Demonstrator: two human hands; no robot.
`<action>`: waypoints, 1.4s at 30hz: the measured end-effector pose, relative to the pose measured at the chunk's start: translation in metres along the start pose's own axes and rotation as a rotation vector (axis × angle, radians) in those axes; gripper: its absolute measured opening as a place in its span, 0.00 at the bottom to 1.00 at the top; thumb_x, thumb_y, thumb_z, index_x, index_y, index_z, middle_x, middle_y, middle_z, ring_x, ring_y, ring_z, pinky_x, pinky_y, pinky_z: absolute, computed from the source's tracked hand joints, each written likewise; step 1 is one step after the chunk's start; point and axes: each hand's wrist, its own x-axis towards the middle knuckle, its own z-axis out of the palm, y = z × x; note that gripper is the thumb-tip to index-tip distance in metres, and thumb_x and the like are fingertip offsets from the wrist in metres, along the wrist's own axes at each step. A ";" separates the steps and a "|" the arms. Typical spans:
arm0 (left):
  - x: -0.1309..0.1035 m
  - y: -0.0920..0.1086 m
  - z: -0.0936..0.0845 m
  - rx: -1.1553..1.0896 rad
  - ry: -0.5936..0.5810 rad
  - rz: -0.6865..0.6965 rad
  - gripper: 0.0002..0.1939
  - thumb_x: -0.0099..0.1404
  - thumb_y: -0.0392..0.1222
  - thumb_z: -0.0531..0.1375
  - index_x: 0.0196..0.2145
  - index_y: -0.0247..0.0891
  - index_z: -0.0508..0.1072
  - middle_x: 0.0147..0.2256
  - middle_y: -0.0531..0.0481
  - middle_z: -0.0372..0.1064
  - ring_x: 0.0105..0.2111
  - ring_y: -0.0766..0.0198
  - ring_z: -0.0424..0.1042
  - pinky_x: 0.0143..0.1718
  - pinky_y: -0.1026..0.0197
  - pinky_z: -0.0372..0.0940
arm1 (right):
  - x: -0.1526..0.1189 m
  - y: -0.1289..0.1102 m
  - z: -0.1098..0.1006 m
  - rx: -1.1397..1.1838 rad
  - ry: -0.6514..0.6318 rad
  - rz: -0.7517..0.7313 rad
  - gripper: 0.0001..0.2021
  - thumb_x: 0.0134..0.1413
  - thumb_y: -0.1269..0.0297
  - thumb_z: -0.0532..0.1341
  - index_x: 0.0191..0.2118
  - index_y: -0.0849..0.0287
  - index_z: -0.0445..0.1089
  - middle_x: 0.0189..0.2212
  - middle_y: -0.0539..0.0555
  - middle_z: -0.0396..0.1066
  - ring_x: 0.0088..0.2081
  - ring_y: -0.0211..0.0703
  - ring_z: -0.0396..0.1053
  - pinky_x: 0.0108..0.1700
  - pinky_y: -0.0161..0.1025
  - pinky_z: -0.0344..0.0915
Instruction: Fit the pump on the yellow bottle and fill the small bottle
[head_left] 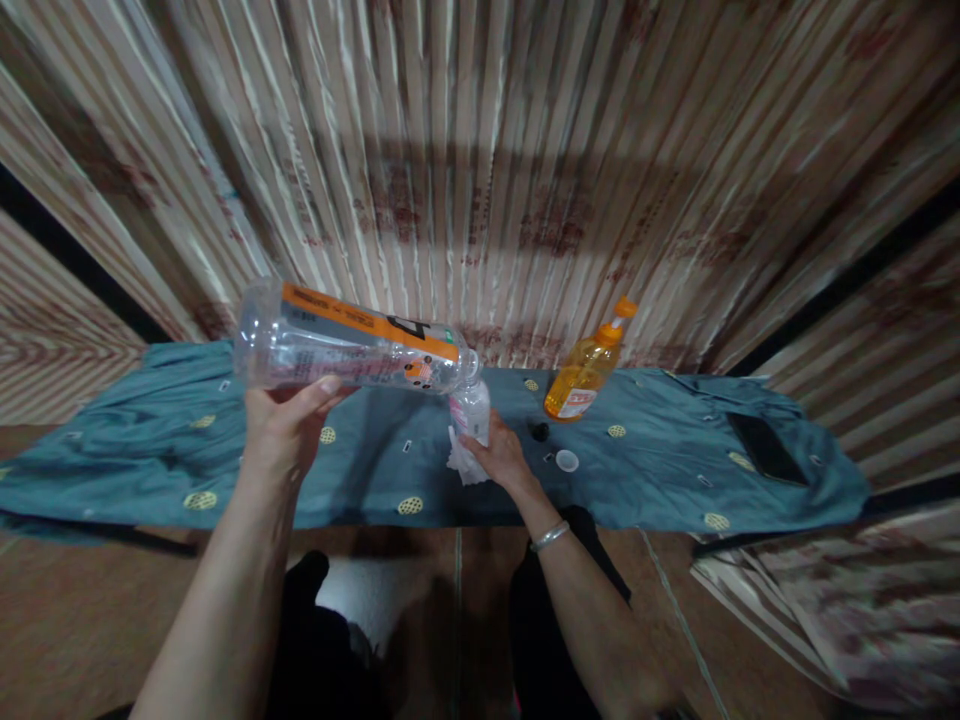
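Note:
My left hand (289, 420) grips a large clear plastic bottle (352, 345) with an orange and grey label. It lies tilted on its side, its mouth pointing right, over the top of a smaller clear plastic bottle (472, 405). Round that small bottle my right hand (499, 450) is closed, keeping it roughly upright on the cloth. A crumpled white tissue (466, 468) sits at the small bottle's base. Whether liquid passes between the two mouths is too blurred to tell.
Right of my hands stands an orange pump bottle (581, 375). In front of it lie a small black cap (540, 431) and a white round cap (567, 461). A dark phone (766, 448) rests at the right end of the blue-green cloth (652, 480). A pleated curtain (465, 150) hangs behind.

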 end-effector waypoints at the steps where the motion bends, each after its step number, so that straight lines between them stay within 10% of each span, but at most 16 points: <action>1: 0.000 0.000 0.000 0.002 -0.007 0.002 0.39 0.37 0.43 0.83 0.49 0.43 0.82 0.34 0.49 0.83 0.32 0.54 0.83 0.35 0.51 0.84 | 0.000 0.000 0.000 -0.003 0.003 0.001 0.31 0.68 0.61 0.69 0.72 0.62 0.64 0.64 0.68 0.78 0.65 0.62 0.77 0.65 0.51 0.72; 42: 0.002 0.002 -0.002 -0.031 0.012 -0.024 0.41 0.35 0.39 0.82 0.50 0.43 0.81 0.33 0.51 0.83 0.32 0.55 0.83 0.33 0.52 0.83 | -0.002 -0.001 -0.003 -0.036 0.009 -0.025 0.26 0.68 0.59 0.69 0.66 0.63 0.68 0.58 0.68 0.82 0.61 0.61 0.80 0.60 0.47 0.73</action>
